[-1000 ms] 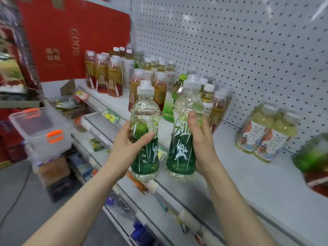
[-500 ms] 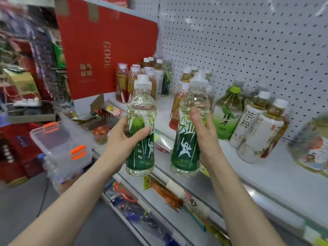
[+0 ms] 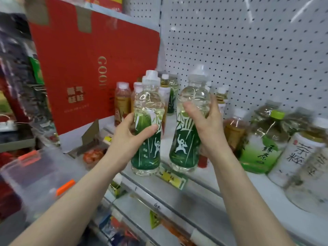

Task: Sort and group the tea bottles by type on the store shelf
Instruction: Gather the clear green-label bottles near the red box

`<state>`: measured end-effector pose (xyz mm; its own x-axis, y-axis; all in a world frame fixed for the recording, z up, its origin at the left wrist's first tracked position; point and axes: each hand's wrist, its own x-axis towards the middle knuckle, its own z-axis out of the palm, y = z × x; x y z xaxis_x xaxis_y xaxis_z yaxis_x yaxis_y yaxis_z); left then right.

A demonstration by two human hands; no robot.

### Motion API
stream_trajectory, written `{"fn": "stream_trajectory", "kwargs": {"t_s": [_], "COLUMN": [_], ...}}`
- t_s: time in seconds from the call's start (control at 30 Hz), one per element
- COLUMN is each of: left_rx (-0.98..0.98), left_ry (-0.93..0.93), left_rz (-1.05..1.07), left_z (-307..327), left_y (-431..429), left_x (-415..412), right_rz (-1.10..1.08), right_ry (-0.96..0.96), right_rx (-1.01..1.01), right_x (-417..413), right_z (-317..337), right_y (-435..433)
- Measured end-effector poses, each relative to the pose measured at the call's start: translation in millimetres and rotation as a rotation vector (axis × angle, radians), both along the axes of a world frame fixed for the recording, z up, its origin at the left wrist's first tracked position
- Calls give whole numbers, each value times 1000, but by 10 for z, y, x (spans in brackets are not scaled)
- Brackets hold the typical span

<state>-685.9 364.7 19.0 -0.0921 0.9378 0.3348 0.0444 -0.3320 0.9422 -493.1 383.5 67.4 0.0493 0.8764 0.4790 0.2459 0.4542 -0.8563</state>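
Above the shelf [image 3: 260, 196] edge, the left hand [image 3: 127, 139] grips the left bottle [image 3: 149, 103] and the right hand [image 3: 207, 128] grips the right bottle [image 3: 184, 144], both upright. Since the earlier frame, both appear nearer the box [image 3: 88, 68]; the right hand sits higher.

My left hand [image 3: 131, 137], right hand [image 3: 207, 125]: bare. My left forearm [image 3: 79, 196], right forearm [image 3: 239, 192]: bare, slender, uncovered to frame edge.

At the front are two clear plastic bottles with dark green bamboo labels [image 3: 146, 153] [image 3: 182, 148], one green-capped bottle with a pale green label [image 3: 260, 150], two white-labelled bottles [image 3: 296, 157] [image 3: 312, 176] and one red cardboard box [image 3: 85, 68]. The amber bottles [image 3: 122, 102] behind are too blurred to count.
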Motion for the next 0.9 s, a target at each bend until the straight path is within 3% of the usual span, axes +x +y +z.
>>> {"fn": "stream_trajectory", "kwargs": {"t_s": [0.4, 0.53, 0.7, 0.8, 0.9], "left_rx": [-14, -14, -6, -14, -4], "left_ry": [-39, -11, 11, 26, 48], "left_rz": [-112, -220, -288, -313, -327], "left_z": [112, 48, -3, -34, -66], "left_y": [917, 1152, 1320, 1376, 1396], "left_x": [-626, -795, -889, -925, -962], "right_rz": [-376, -459, -542, -567, -568], "right_ry": [-42, -171, -523, -560, -565], "right_rx": [142, 52, -131, -322, -383], "right_x": [-479, -524, -618, -626, -608], "right_z": [714, 732, 493, 360, 276], "right_y": [1318, 1755, 2271, 2529, 2701]}}
